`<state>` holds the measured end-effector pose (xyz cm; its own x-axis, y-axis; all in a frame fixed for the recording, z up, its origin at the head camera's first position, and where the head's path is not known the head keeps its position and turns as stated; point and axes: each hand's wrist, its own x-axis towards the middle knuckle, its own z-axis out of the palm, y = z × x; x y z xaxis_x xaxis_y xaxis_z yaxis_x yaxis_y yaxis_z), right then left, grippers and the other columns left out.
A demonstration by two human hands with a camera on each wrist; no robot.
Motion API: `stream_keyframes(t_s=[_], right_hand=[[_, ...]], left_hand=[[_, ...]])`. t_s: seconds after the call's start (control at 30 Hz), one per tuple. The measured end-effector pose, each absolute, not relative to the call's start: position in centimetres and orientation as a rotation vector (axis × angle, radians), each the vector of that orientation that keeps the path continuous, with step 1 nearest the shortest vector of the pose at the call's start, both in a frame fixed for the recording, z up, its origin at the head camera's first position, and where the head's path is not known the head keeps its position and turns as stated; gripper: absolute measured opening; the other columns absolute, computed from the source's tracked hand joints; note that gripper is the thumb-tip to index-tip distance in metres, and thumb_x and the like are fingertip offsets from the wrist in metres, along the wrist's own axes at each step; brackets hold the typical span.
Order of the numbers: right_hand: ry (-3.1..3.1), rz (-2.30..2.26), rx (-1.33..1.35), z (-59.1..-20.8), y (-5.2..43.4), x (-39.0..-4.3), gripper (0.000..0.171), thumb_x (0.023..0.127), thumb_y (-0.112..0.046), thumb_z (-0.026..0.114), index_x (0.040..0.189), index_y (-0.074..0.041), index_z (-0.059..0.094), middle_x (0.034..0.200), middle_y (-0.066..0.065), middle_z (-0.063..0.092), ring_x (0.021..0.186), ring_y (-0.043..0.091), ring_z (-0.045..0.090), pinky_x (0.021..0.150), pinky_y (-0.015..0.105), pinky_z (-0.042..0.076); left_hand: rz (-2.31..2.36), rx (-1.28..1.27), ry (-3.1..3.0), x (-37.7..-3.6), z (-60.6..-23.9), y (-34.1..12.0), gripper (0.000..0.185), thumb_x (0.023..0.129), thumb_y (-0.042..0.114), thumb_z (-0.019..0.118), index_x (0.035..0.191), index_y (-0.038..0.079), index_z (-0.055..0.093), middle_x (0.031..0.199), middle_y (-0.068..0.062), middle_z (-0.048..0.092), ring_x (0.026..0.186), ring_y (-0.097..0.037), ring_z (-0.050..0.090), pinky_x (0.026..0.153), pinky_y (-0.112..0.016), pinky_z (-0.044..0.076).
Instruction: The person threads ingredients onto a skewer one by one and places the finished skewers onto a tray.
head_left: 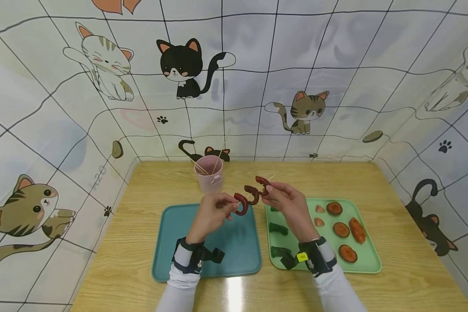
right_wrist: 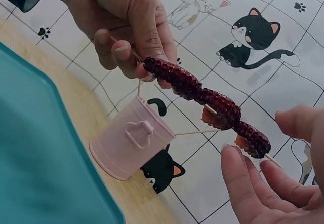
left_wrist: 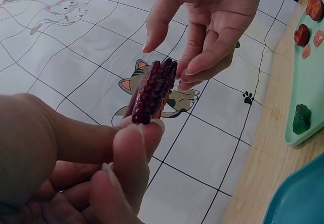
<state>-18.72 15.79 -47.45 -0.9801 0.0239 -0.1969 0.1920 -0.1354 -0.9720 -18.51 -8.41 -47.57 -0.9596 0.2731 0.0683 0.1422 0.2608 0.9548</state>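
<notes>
The left hand (head_left: 212, 216) pinches the near-left end of the skewer (right_wrist: 218, 105) above the bench (head_left: 113, 260) and should hold steady, while the right hand (head_left: 290, 209), thumb and fingers apart by the far-right piece (right_wrist: 254, 139), should nudge it squarely, clear of the tip (right_wrist: 274, 160).

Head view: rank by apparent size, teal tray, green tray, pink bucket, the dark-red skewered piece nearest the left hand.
Largest to smallest:
1. Teal tray and green tray: about alike, both partly covered, so unranked
2. Pink bucket
3. Dark-red piece
</notes>
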Motion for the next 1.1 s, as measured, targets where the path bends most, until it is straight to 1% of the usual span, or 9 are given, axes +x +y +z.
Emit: stream_keyframes(t_s=[0.13, 0.23, 0.37, 0.47, 0.6, 0.7, 0.87, 1.0, 1.1], right_hand=[[1.995, -2.261, 0.236, -47.6, 16.1, -18.3, 0.057, 0.094, -0.042, 0.074, 0.135, -0.005, 0.059, 0.127, 0.016, 0.068, 0.105, 0.019, 0.074, 0.100, 0.042, 0.056], [2.026, -2.243, 0.224, -47.9, 16.4, -18.0, 0.059, 0.095, -0.044, 0.071, 0.136, -0.004, 0.057, 0.129, 0.016, 0.067, 0.106, 0.018, 0.073, 0.098, 0.038, 0.057], [2.089, -2.204, 0.221, -48.7, 16.8, -17.6, 0.047, 0.100, -0.033, 0.068, 0.135, -0.003, 0.058, 0.129, 0.022, 0.067, 0.105, 0.022, 0.074, 0.094, 0.033, 0.059], [2.174, -2.115, 0.219, -49.5, 16.9, -17.3, 0.038, 0.101, -0.024, 0.067, 0.133, -0.004, 0.061, 0.128, 0.023, 0.068, 0.105, 0.026, 0.074, 0.094, 0.035, 0.059], [2.368, -1.884, 0.175, -50.6, 16.9, -16.8, 0.036, 0.101, -0.022, 0.066, 0.134, -0.010, 0.063, 0.126, 0.016, 0.069, 0.109, 0.026, 0.071, 0.093, 0.037, 0.059], [2.505, -1.694, 0.120, -51.6, 16.6, -16.5, 0.039, 0.100, -0.024, 0.068, 0.137, -0.012, 0.063, 0.125, 0.011, 0.071, 0.112, 0.026, 0.068, 0.085, 0.034, 0.057], [2.613, -1.477, 0.038, -52.9, 15.5, -16.0, 0.048, 0.095, -0.020, 0.071, 0.140, -0.005, 0.060, 0.124, 0.013, 0.070, 0.108, 0.027, 0.070, 0.080, 0.035, 0.058], [2.651, -1.378, -0.026, -53.7, 14.4, -15.6, 0.051, 0.093, -0.015, 0.073, 0.139, 0.001, 0.060, 0.123, 0.016, 0.070, 0.102, 0.024, 0.071, 0.081, 0.037, 0.058], [2.694, -1.308, -0.066, -54.2, 13.6, -15.4, 0.050, 0.091, -0.011, 0.074, 0.136, 0.006, 0.060, 0.119, 0.016, 0.070, 0.096, 0.019, 0.070, 0.078, 0.034, 0.058]], left_hand=[[1.825, 0.348, 2.410, -18.5, -47.6, -8.3, 0.009, 0.097, 0.008, 0.070, 0.097, 0.003, 0.077, 0.089, -0.012, 0.076, 0.061, -0.019, 0.065, 0.053, -0.025, 0.047], [1.832, 0.304, 2.423, -18.4, -47.6, -8.4, 0.009, 0.097, 0.007, 0.070, 0.097, 0.003, 0.078, 0.088, -0.012, 0.076, 0.060, -0.019, 0.065, 0.053, -0.025, 0.047], [1.835, 0.256, 2.447, -18.3, -47.5, -8.4, 0.009, 0.097, 0.009, 0.070, 0.098, 0.004, 0.078, 0.086, -0.011, 0.075, 0.059, -0.017, 0.064, 0.051, -0.025, 0.046], [1.847, 0.221, 2.469, -18.2, -47.5, -8.5, 0.008, 0.097, 0.010, 0.071, 0.097, 0.006, 0.078, 0.084, -0.011, 0.074, 0.059, -0.016, 0.064, 0.050, -0.025, 0.045], [1.875, 0.156, 2.488, -18.1, -47.8, -9.0, 0.008, 0.096, 0.011, 0.072, 0.097, 0.005, 0.078, 0.082, -0.011, 0.073, 0.059, -0.016, 0.064, 0.049, -0.025, 0.046], [1.899, 0.101, 2.494, -17.7, -48.1, -9.7, 0.009, 0.096, 0.010, 0.072, 0.098, 0.003, 0.078, 0.082, -0.012, 0.072, 0.059, -0.018, 0.063, 0.049, -0.025, 0.046], [1.940, 0.003, 2.513, -16.9, -48.8, -11.1, 0.012, 0.097, 0.010, 0.071, 0.100, 0.000, 0.077, 0.079, -0.013, 0.071, 0.060, -0.026, 0.064, 0.047, -0.023, 0.043], [1.966, -0.086, 2.536, -16.0, -49.4, -12.3, 0.011, 0.097, 0.011, 0.071, 0.098, 0.001, 0.077, 0.078, -0.012, 0.071, 0.059, -0.021, 0.064, 0.048, -0.023, 0.044], [1.995, -0.133, 2.545, -15.1, -49.9, -13.3, 0.012, 0.098, 0.011, 0.071, 0.099, 0.001, 0.076, 0.081, -0.014, 0.072, 0.059, -0.017, 0.064, 0.049, -0.023, 0.045]])
